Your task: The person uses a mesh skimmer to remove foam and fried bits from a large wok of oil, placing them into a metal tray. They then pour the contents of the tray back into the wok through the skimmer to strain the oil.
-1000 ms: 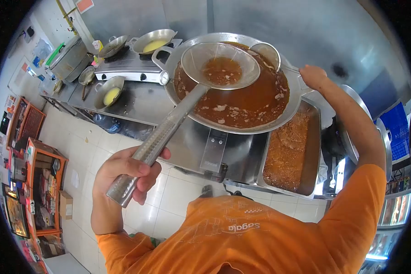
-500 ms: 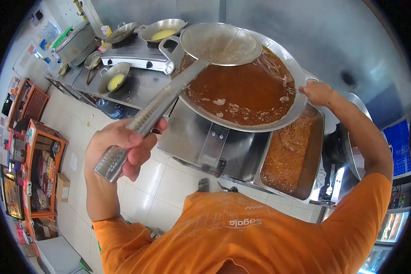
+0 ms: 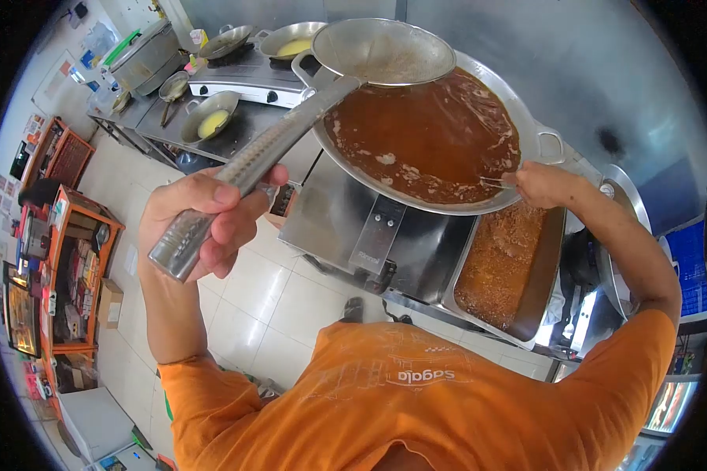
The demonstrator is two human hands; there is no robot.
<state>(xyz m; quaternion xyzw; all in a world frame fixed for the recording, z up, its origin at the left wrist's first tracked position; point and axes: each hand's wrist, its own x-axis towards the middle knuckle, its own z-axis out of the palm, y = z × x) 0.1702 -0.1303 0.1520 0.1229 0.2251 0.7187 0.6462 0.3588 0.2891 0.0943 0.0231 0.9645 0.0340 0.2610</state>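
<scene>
My left hand (image 3: 208, 212) is wrapped round the thick metal handle of a large mesh strainer (image 3: 385, 51). The strainer is held over the far left side of a wide metal wok (image 3: 530, 129). Reddish-brown liquid (image 3: 428, 129) fills much of the wok, with pale scraps floating mostly along its near side. At the wok's right rim, my right hand (image 3: 543, 186) is closed on a thin metal utensil (image 3: 492, 182). The utensil's far end is at the liquid, and its kind cannot be made out.
Below the wok on the right sits a deep metal tray (image 3: 548, 271) holding orange-brown, crumbly food (image 3: 491, 271). A white-fronted stove (image 3: 243, 93) at the back left bears pans. Another pan with yellow liquid (image 3: 212, 122) stands before it. Orange shelving (image 3: 78, 275) is far left.
My right hand has shifted left and down along the wok's rim, uncovering its right loop handle. My left hand and the strainer are slightly higher in view.
</scene>
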